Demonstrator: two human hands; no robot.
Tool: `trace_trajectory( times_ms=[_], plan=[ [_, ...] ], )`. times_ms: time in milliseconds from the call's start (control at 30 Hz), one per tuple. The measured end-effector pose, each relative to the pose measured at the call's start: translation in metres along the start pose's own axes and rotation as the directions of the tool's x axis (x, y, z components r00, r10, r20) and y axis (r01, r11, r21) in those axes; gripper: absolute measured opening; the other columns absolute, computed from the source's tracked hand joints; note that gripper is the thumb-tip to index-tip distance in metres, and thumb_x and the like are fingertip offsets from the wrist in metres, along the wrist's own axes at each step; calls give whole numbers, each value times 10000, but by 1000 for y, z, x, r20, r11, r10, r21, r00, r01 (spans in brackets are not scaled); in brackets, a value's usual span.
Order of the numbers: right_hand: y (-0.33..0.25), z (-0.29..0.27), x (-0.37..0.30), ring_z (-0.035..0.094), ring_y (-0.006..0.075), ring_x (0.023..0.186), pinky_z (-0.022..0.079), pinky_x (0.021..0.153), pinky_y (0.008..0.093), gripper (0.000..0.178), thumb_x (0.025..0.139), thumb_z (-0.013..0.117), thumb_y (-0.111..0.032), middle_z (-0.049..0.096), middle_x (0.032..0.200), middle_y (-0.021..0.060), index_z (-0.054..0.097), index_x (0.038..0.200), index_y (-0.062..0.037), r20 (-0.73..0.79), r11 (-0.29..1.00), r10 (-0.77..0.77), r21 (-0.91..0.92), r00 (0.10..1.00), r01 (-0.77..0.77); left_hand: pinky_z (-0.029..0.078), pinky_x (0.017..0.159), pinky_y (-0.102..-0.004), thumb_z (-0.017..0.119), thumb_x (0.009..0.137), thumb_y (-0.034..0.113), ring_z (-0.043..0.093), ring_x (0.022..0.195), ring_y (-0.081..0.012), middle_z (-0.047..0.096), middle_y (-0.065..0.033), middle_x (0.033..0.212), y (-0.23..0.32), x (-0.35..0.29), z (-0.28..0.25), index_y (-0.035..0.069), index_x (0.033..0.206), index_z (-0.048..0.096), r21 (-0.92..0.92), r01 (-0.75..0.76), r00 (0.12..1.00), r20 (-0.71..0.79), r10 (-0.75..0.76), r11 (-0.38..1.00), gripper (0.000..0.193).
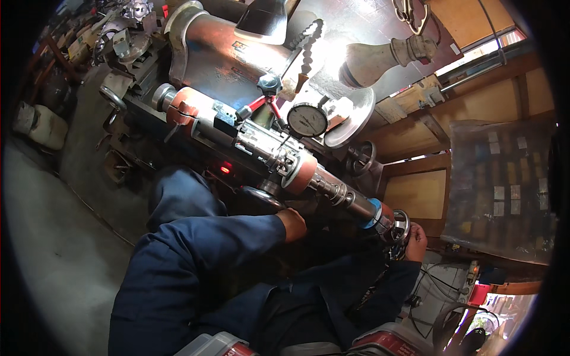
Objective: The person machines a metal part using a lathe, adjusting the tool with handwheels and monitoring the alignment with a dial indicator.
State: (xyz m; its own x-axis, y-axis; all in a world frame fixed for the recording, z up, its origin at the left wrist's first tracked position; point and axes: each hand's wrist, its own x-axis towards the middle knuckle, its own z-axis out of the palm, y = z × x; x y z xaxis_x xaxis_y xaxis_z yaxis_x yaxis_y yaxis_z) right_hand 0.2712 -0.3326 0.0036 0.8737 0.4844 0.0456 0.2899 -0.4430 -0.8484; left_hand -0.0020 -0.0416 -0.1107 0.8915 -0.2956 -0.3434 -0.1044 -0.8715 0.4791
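A grinding machine with a long spindle assembly [267, 145] runs across the middle, from upper left to lower right. At its front, my left hand [291, 224] is closed at the rim of a chrome handwheel [261, 196]; its fingertips are mostly hidden. My right hand [417, 242] grips the edge of a smaller metal handwheel [402, 226] at the assembly's right end, fingers bent against the rim. A round dial gauge [307, 120] on a red-armed holder [259, 105] stands above the spindle. Behind it sits a pale grinding wheel [354, 121].
A dark lamp shade [263, 22] and a segmented coolant hose [307, 44] hang over the machine. Another handwheel [361, 157] sits behind the right end. A red light [225, 169] glows on the front. Cables [436, 285] lie at lower right; a plastic jug [46, 126] stands far left.
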Motion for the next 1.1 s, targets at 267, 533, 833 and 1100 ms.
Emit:
trace_trajectory(
  times_ms=[267, 533, 833, 1100],
  plan=[
    [-62, 11, 12, 613, 255, 842, 474, 799, 346, 295, 946, 559, -185, 637, 895, 114, 552, 1171, 5, -44, 749, -40, -662, 998, 1, 550, 742, -425, 586, 786, 165, 690, 924, -305, 706, -141, 996, 1, -8, -9, 61, 953, 722, 6, -26, 999, 36, 26, 1000, 239],
    [-197, 117, -12, 571, 247, 823, 454, 742, 339, 130, 897, 587, -98, 577, 909, 112, 544, 1005, -39, 215, 810, -487, -252, 847, 529, 550, 740, -421, 622, 772, 174, 688, 913, -301, 708, -112, 977, -1, 0, -1, 94, 955, 714, -18, 0, 999, -42, -1, 1000, 220],
    [-193, 229, 13, 590, 243, 779, 436, 709, 331, 176, 732, 655, 77, 624, 794, 69, 627, 840, -59, 506, 581, -672, -91, 540, 809, 543, 702, -431, 693, 706, 174, 687, 850, -322, 698, -148, 898, -2, -4, -3, 54, 942, 664, -43, -73, 983, -171, 65, 996, 266],
    [-181, 240, 17, 564, 238, 771, 435, 714, 338, 188, 716, 664, 98, 621, 773, 57, 625, 824, -51, 519, 712, -618, 50, 591, 700, 541, 752, -421, 613, 802, 173, 673, 909, -319, 691, -135, 937, 2, -8, -13, 58, 1046, 650, -24, -66, 997, -53, 65, 998, 273]
  ],
)
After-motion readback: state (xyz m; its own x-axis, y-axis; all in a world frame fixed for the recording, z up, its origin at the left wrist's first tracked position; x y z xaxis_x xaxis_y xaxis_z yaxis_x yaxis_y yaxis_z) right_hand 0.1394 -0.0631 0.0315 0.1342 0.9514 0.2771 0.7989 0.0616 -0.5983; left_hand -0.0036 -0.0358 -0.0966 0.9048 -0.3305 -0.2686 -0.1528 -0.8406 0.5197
